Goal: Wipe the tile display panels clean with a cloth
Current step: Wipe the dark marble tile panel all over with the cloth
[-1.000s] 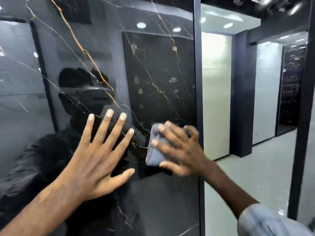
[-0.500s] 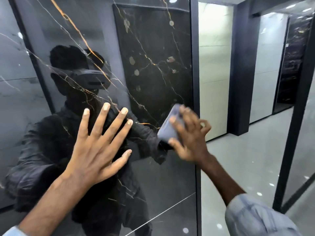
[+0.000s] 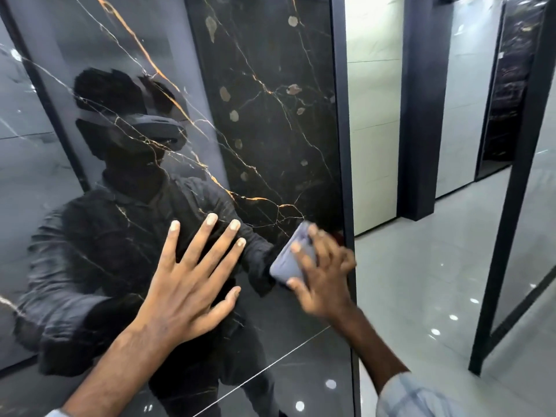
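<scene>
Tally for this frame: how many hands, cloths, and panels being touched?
Hands: 2 (left hand, right hand)
Cloths: 1 (grey cloth)
Panels being touched: 1 (black marble tile panel)
Total: 4
</scene>
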Demonstrator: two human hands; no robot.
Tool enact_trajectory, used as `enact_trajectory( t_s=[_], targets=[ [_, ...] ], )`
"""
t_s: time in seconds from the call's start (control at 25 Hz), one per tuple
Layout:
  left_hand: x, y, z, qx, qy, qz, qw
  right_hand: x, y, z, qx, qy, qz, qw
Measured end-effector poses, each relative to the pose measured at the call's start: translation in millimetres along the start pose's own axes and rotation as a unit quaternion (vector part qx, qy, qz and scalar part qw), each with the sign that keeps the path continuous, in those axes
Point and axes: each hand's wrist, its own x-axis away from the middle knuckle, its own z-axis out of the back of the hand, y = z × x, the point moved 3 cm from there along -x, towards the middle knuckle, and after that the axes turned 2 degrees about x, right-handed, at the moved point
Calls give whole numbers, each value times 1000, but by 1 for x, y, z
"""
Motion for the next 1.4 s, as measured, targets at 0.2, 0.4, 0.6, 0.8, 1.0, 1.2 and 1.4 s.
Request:
enact_trajectory(
  t_s=[0.2, 0.4, 0.6, 0.8, 1.0, 1.2, 1.4],
  targets=[
    [1, 0, -1, 1, 2, -5, 1000, -15, 12, 3, -35, 31, -354, 934],
    [1, 0, -3, 13, 2, -6, 1000, 109, -114, -23, -145, -46, -568, 809],
    [3, -1, -2, 39, 8, -17, 999, 60, -46, -15, -152, -21, -698, 699],
    [3, -3, -2, 51, 22, -15, 998, -26, -86, 14, -100, 1, -322, 942],
    [3, -1, -3, 56, 32, -14, 998, 52, -25, -14, -105, 8, -527, 843],
    [4, 1, -3, 54, 33, -7, 998, 128, -99, -32, -151, -29, -685, 712],
    [6, 0, 0, 59, 36, -5, 998, 95, -85, -29, -108, -35, -476, 872]
  ],
)
